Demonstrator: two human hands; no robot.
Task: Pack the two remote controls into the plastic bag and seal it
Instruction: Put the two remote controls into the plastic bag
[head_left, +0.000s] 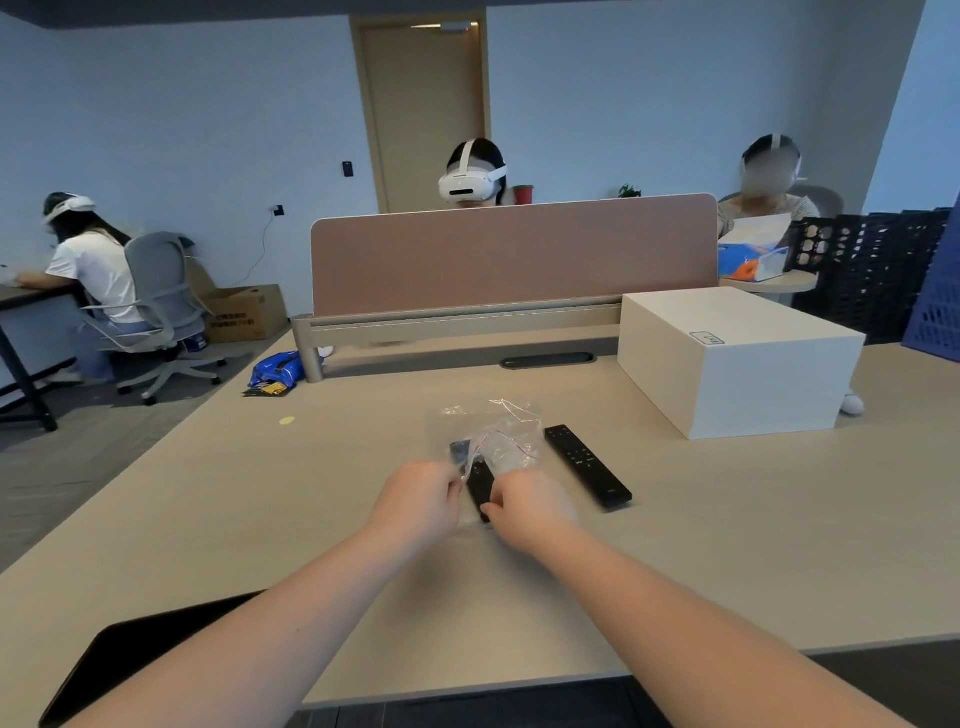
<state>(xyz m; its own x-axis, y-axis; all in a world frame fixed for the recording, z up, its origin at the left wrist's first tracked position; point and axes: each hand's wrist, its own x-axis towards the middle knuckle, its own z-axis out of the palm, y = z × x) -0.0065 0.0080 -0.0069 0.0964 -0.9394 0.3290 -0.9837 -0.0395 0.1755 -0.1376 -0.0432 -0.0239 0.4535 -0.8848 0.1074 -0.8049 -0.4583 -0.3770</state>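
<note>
A clear plastic bag (498, 434) with a red zip line lies crumpled on the beige desk (260, 519) just beyond my hands. My left hand (418, 501) pinches the bag's near edge on the left. My right hand (530, 506) pinches the same edge on the right. Between my hands a black remote control (479, 488) shows; whether it lies under the bag or partly inside it is unclear. A second black remote control (587, 466) lies bare on the desk to the right of the bag, angled away.
A large white box (737, 358) stands at the right. A pink divider screen (514, 252) closes off the desk's far edge. A dark flat object (130, 660) lies at the near left corner. People with headsets sit behind the screen and at the left.
</note>
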